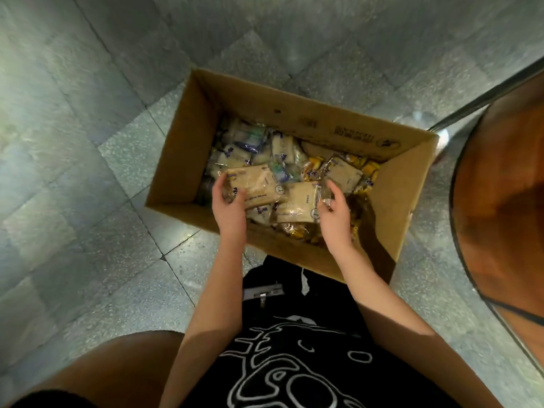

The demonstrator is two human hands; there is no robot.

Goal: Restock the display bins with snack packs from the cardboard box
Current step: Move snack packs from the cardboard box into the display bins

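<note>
I'm at the picking-up step: both my hands are down inside the cardboard box (294, 113), which sits open on the tiled floor (88, 142) just ahead of my knees, a little toward one o'clock.

My left hand (229, 206) curls around the near end of a beige snack pack (256, 181), thumb on its nine o'clock edge and fingers over its face. My right hand (335, 213) is half closed, thumb and fingertips pinching the clear wrapper edge of a second beige pack (297, 203) that lies just beside the first, toward four o'clock from it. Neither pack looks lifted clear of the pile yet.

The box is well stocked. White-and-blue packs (250, 142) fill its ten o'clock corner, a third beige pack (344, 172) lies toward two o'clock, and small yellow packs (369, 169) crowd the three o'clock side and the near edge under my right wrist. Everything lies loose and overlapping.

The display bins are not in my sight. A round orange-brown surface (500, 187) with a dark rim stands at three o'clock; I cannot tell what it is.

Next, I judge, I need a firmer hold with the right hand, since the wrapper edge is slippery, then raise both packs straight up past the box walls and turn to find the bins.
</note>
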